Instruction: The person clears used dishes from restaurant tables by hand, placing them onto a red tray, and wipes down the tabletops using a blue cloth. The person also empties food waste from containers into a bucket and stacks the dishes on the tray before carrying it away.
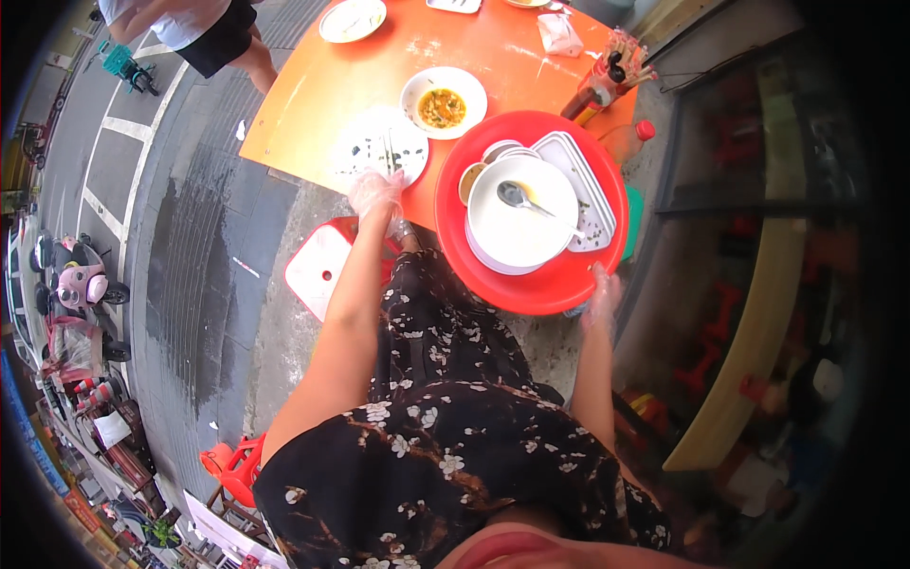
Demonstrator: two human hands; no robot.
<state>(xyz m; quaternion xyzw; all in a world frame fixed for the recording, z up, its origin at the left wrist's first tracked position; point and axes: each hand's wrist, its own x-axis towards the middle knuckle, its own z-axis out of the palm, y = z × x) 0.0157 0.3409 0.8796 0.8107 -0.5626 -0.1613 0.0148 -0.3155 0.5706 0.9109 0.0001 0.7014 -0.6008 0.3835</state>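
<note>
My left hand [377, 193], in a clear plastic glove, grips the near rim of a white plate [417, 160] dotted with dark food scraps. A pair of chopsticks [388, 148] lies across that plate, close to the fingers. With my right hand [603, 295], also gloved, I hold the edge of a red plastic basin [449, 199]. Inside it are stacked white bowls [515, 231] with a metal spoon [513, 194] in the top one, white rectangular trays [593, 203] and several small dishes [473, 181]. Just beyond the plate stands a white bowl [475, 89] with leftover orange broth.
On the orange table [298, 114] are another white dish [352, 20], a tissue pack [559, 34], a sauce bottle [589, 101], bundled chopsticks [629, 53] and a red-capped bottle [625, 142]. A stool [313, 270] stands below my left arm. A person [206, 35] is on the pavement.
</note>
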